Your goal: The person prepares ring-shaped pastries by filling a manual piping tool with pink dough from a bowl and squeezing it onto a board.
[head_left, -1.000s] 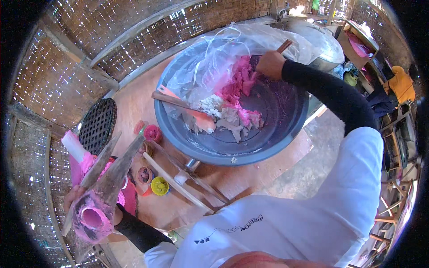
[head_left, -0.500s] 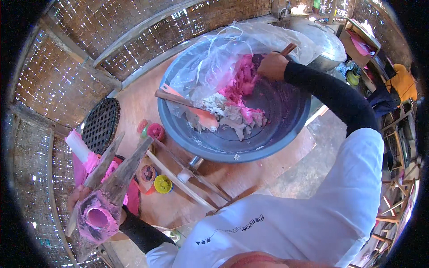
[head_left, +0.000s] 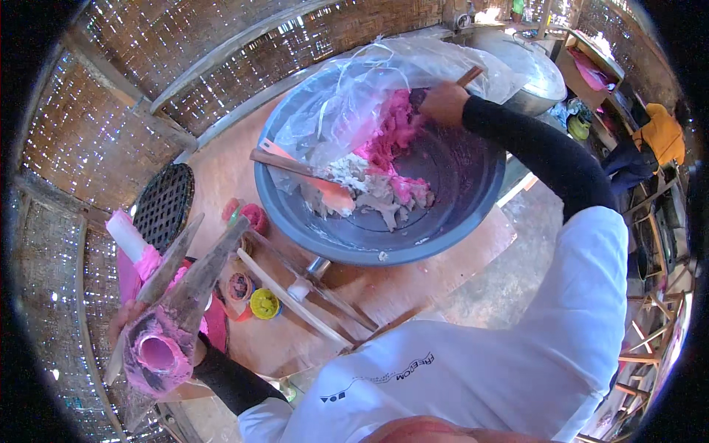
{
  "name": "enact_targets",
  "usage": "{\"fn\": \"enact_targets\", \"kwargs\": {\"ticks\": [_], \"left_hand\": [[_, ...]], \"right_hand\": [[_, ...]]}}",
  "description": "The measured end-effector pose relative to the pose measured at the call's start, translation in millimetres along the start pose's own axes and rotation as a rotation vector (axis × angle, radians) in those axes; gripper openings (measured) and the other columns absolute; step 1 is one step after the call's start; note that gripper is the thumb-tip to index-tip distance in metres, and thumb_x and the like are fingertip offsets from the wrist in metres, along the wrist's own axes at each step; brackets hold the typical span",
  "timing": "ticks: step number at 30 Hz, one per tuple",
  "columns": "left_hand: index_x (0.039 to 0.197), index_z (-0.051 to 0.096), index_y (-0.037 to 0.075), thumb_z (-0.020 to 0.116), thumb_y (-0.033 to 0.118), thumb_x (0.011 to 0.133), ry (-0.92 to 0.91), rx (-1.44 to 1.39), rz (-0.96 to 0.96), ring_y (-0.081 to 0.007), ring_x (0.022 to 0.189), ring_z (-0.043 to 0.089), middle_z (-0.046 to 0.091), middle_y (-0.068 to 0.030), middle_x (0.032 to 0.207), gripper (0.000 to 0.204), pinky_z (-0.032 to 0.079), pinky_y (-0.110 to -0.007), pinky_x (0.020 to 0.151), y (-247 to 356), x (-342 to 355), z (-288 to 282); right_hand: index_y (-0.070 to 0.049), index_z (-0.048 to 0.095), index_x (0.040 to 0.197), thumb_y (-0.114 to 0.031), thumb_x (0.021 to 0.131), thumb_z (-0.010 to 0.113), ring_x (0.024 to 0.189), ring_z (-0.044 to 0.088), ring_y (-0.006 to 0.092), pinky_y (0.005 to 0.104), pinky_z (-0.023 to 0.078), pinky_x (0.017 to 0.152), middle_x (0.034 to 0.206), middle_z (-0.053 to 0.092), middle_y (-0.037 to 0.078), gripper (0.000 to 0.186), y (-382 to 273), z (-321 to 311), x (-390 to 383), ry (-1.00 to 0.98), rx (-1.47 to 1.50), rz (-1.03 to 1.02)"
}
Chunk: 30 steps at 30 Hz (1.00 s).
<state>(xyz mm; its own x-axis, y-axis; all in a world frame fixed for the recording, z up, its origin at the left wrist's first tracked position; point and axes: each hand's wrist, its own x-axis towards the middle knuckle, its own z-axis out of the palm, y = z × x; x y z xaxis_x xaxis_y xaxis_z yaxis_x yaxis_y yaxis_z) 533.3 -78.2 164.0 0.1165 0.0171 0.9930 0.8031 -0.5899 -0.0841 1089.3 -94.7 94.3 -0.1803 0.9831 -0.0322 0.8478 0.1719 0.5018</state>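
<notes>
Around a worn wooden press (head_left: pixel 177 295), whose round pink-smeared opening (head_left: pixel 156 351) faces up, my left hand (head_left: pixel 122 319) is closed at the lower left. My right hand (head_left: pixel 441 103) grips a wooden-handled tool (head_left: pixel 469 76) at the back right of a large grey tub (head_left: pixel 384 253); the tool's working end is hidden. Beside that hand lie pink dough (head_left: pixel 388 133) and pale, greyish dough (head_left: pixel 391 207), partly under clear plastic (head_left: pixel 332 118). A scraper (head_left: pixel 332 193) with a peach-coloured blade and a wooden stick (head_left: pixel 284 162) rest at the tub's left side.
The plywood table (head_left: pixel 473 244) carries a dark woven tray (head_left: pixel 162 203), small coloured containers (head_left: pixel 264 303) and wooden slats (head_left: pixel 292 299). A metal pot (head_left: pixel 532 70) stands behind the tub. At the right are a person in yellow (head_left: pixel 657 136), shelves (head_left: pixel 587 66) and a wooden rack (head_left: pixel 646 354).
The person in yellow at the right has shifted, with a dark head now showing. My hands stay nearly where they were, the right one moving only slightly.
</notes>
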Motion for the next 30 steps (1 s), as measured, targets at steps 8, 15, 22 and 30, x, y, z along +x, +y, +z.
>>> {"fn": "enact_targets", "kwargs": {"ticks": [8,15,22,30], "left_hand": [[0.087,0.052,0.004,0.067,0.024,0.071,-0.049,-0.027,0.151,-0.0209,0.078,0.052,0.051,-0.0077,0.084,0.029,0.044,-0.032,0.073,10.3,9.4,8.3],[0.086,0.053,0.002,0.064,0.015,0.071,-0.020,0.109,0.032,-0.0198,0.075,0.055,0.054,-0.0085,0.080,0.023,0.045,-0.031,0.071,-14.8,-12.4,13.2],[0.103,0.051,-0.005,0.052,0.020,0.079,-1.007,-1.056,-1.955,-0.0243,0.085,0.059,0.059,-0.0158,0.095,0.035,0.048,-0.034,0.083,2.9,72.1,14.4],[0.108,0.050,-0.008,0.047,0.007,0.082,-1.279,-1.397,-1.267,-0.0210,0.086,0.061,0.060,-0.0169,0.097,0.031,0.049,-0.029,0.081,14.3,73.5,43.9]], "right_hand": [[-0.010,0.062,0.066,-0.017,0.068,0.054,0.064,0.063,0.0289,0.0415,0.049,0.055,0.065,0.062,0.013,0.011,-7.9,-7.1,-4.8,0.028,0.040,-0.106],[-0.011,0.060,0.068,-0.020,0.069,0.055,0.062,0.062,0.0289,0.0417,0.048,0.054,0.063,0.060,0.011,0.011,-9.8,7.2,12.5,0.046,0.008,-0.011],[-0.018,0.061,0.076,-0.018,0.070,0.054,0.065,0.059,0.0294,0.0424,0.045,0.056,0.066,0.060,0.009,0.009,-3.6,-32.7,-41.4,0.058,0.354,-0.088],[-0.020,0.064,0.089,-0.019,0.074,0.054,0.068,0.059,0.0298,0.0422,0.045,0.059,0.076,0.063,0.009,0.017,2.1,-69.2,-53.4,0.023,0.214,0.090]]}}
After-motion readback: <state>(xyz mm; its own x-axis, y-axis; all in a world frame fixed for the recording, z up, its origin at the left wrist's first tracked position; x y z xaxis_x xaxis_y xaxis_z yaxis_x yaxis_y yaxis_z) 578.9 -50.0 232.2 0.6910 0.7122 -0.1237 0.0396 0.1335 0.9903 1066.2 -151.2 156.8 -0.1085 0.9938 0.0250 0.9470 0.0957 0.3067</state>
